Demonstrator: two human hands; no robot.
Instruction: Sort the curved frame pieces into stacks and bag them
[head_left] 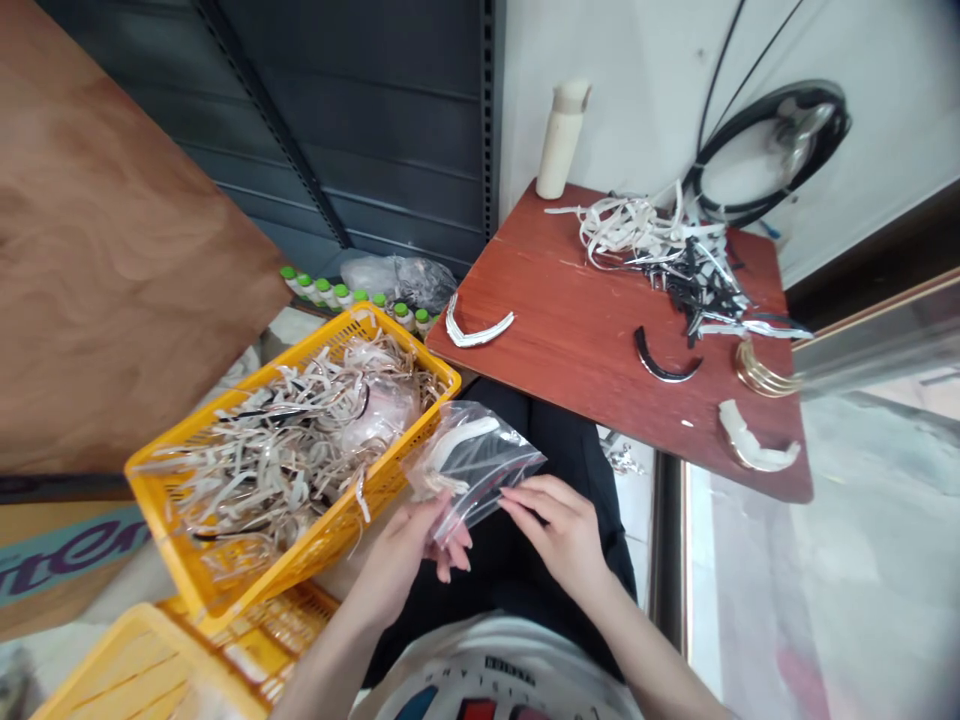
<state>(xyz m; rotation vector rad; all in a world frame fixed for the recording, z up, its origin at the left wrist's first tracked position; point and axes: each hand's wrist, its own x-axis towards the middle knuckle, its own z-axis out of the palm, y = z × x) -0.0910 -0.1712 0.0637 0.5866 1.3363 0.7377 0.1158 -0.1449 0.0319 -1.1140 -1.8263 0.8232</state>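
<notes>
A clear zip-lock bag [491, 470] is held over my lap, with white curved strips [457, 445] inside it. My left hand [420, 530] grips the bag's lower left edge between thumb and fingers. At the bag's right end, my right hand [559, 525] pinches the edge with thumb and fingertips. To the left stands a yellow plastic basket [176, 550] heaped with white, black and gold curved strips [285, 460], some in clear bags.
On the red-brown table [540, 300] lie a white curved strip [480, 330], a black one [664, 360], gold ones [769, 372], a tangled pile [645, 230] and a white cylinder [562, 140]. Green-capped bottles [341, 295] line up behind the basket. Another yellow basket [127, 670] sits below.
</notes>
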